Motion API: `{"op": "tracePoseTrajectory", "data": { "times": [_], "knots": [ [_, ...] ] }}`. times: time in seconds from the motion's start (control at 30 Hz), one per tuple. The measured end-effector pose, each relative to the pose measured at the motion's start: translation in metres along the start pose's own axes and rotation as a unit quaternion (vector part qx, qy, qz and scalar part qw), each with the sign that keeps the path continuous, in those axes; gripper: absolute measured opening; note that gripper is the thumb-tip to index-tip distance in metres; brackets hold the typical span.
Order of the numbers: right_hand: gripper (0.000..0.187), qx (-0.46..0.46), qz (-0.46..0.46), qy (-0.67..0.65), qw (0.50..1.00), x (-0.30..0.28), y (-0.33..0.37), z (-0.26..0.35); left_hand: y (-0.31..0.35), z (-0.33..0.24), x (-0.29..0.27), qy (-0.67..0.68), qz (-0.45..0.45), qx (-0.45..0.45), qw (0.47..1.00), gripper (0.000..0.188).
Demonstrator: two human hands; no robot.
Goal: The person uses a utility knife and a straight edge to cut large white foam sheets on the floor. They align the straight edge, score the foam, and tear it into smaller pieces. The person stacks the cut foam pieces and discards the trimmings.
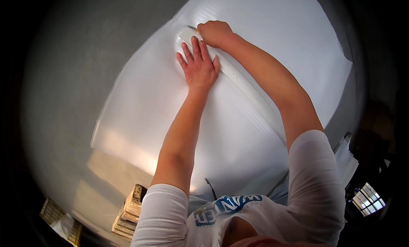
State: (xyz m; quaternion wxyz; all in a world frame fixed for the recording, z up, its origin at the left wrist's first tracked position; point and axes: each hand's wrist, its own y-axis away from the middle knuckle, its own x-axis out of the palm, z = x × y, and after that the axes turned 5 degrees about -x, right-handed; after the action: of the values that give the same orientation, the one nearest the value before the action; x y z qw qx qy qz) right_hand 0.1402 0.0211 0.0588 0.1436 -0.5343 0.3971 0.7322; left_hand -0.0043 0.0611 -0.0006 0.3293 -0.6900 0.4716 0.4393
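Note:
A large, pale white sheet (162, 102) of smooth, thin material is spread out in front of me. Across it, slanting from the upper middle down to the right, lies a long white strip (243, 86) with a straight edge and small dark specks. My left hand (199, 68) presses flat on the strip near its far end, fingers spread. Just beyond, my right hand (215, 33) is closed round a small knife-like tool (194, 28). Only its thin grey tip and a yellowish bit show beside the strip's end; my fist hides the handle.
Grey floor (72, 98) surrounds the sheet. Stacked wooden pieces (130, 210) stand at the lower left, near a crate-like grid (53, 210) with white material. At the lower right are another white sheet (346, 159) and a bright window (368, 200). A dark curved thing (210, 188) lies near my body.

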Motion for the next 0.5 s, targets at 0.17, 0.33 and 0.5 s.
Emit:
{"op": "tracePoseTrajectory", "data": {
  "times": [0.17,0.33,0.5],
  "knots": [
    [0.021,0.006,0.012,0.005,1.000,-0.002,0.002,-0.002,-0.001,-0.003,0.003,0.003,-0.009,0.001,1.000,0.068],
    [0.017,0.030,-0.028,-0.026,0.999,-0.020,-0.012,0.009,-0.002,-0.002,0.004,-0.002,-0.001,-0.003,1.000,0.068],
    [0.014,0.016,-0.058,-0.021,0.998,-0.004,-0.021,0.008,-0.002,-0.002,0.003,0.020,-0.018,0.009,1.000,0.070]
  ]
}}
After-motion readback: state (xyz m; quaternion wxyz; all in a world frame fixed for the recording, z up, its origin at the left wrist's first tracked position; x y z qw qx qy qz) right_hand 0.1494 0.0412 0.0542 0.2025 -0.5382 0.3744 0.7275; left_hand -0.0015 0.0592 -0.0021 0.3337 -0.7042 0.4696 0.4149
